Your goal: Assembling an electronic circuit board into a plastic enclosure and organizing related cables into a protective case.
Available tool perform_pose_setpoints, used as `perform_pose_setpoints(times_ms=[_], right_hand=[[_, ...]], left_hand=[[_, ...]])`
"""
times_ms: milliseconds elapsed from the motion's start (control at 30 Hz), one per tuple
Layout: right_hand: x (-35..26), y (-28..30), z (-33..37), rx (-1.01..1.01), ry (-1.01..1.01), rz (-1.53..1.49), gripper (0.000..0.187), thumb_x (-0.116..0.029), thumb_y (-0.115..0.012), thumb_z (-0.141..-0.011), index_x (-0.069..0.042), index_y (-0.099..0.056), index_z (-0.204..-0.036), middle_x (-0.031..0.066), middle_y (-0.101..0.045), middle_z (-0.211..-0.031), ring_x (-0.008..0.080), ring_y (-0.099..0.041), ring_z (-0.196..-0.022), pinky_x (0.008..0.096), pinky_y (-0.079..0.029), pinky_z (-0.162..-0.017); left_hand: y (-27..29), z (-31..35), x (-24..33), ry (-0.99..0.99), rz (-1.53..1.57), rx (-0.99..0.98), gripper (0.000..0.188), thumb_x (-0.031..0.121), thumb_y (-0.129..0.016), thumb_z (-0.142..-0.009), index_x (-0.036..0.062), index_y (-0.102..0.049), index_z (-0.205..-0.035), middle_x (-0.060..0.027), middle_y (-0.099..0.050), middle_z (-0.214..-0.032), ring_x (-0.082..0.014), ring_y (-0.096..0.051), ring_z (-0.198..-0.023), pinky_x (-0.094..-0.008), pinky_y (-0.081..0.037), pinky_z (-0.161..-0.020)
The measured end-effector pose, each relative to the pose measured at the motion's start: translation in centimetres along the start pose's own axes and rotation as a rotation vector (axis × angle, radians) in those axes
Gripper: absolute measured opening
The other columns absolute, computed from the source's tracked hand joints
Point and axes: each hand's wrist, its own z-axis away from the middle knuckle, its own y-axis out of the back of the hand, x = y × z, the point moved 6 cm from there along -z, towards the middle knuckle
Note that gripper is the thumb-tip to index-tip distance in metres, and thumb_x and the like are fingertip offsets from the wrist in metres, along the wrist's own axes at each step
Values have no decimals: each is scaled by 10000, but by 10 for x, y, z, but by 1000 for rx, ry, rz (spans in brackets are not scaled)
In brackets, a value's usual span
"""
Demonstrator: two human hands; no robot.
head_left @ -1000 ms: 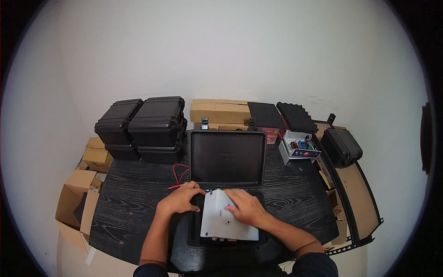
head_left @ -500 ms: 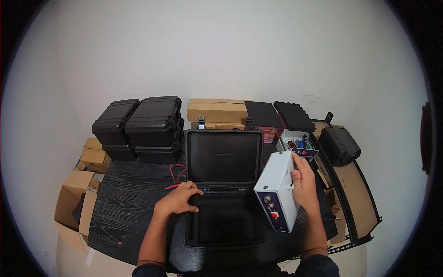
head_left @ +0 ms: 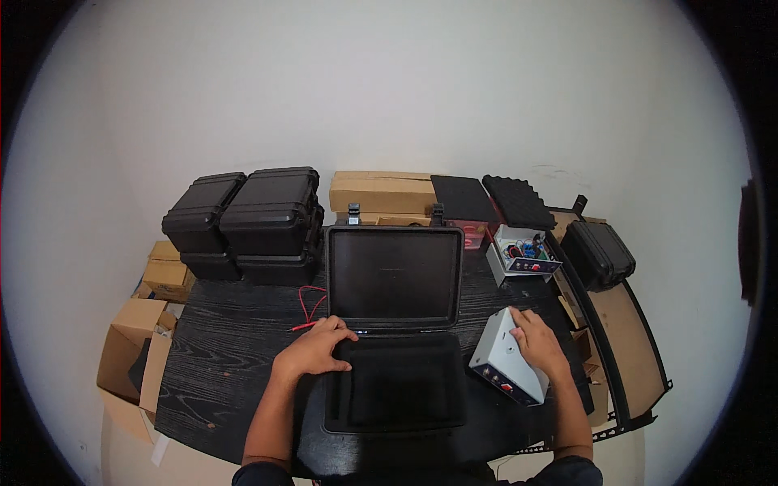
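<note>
An open black hard case (head_left: 395, 425) lies in front of me, its lid (head_left: 393, 275) raised at the back and its foam-lined base showing no object inside. On the case's left edge, near the hinge, my left hand (head_left: 320, 350) is closed, thumb toward the inside. To the right of the case is a white metal instrument box (head_left: 493, 344) with a dark blue front panel, metal connectors and a red switch. My right hand (head_left: 536, 344) grips its far right edge, fingers over the side. The box sits tilted, at or just above the table; its underside is hidden.
Stacked black cases (head_left: 271, 211) stand at the back left. A second white box (head_left: 523, 251) with exposed wiring sits at the back right, near black foam (head_left: 519, 201). A red cable (head_left: 305, 301) lies left of the case. Cardboard boxes (head_left: 130, 356) flank the dark wood table (head_left: 227, 348).
My right hand has lowered the white instrument box to the right, away from the case and down toward the table. My left hand has stayed on the case edge.
</note>
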Motion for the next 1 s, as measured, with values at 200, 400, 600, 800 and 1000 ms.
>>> perform_pose_setpoints(times_ms=[200,400,600,800,1000], right_hand=[[-4,-47,-9,-182,375,180,527,-327,-593,-1055,-120,-527,-1535,136,-614,-1267,332,-615,-1140,440,-523,-991],[-18,-78,-9,-293,485,289,554,-385,-572,-1059,-156,-515,-1560,121,-640,-1241,313,-618,-1094,447,-516,-962],[-33,-74,-10,-248,488,236,509,-358,-607,-1041,-134,-573,-1496,121,-651,-1278,328,-616,-1153,468,-487,-1026],[-90,-44,-24,-50,512,-66,421,-299,-679,-987,-54,-654,-1328,145,-656,-1269,357,-616,-1184,455,-486,-1033],[-126,-68,-23,-134,528,-106,413,-301,-772,-931,-27,-666,-1220,146,-620,-1177,348,-629,-1091,462,-501,-966]], left_hand=[[1,-1,4,-13,-20,9,635,276,-915,-769,118,-679,-1337,-92,-550,-1298,-304,-536,-1249,-408,-500,-1072],[-3,-1,6,-39,-58,84,566,291,-884,-801,84,-685,-1289,-106,-562,-1282,-321,-541,-1244,-412,-511,-1055],[-4,0,22,46,-168,148,510,296,-876,-820,55,-687,-1227,-118,-573,-1240,-314,-566,-1197,-422,-514,-1034],[-7,1,36,141,-295,196,415,237,-875,-804,38,-689,-1116,-111,-574,-1184,-315,-580,-1158,-445,-522,-1008],[-17,-2,37,83,-414,147,424,231,-867,-793,35,-702,-1131,-111,-612,-1175,-309,-602,-1188,-462,-536,-976]])
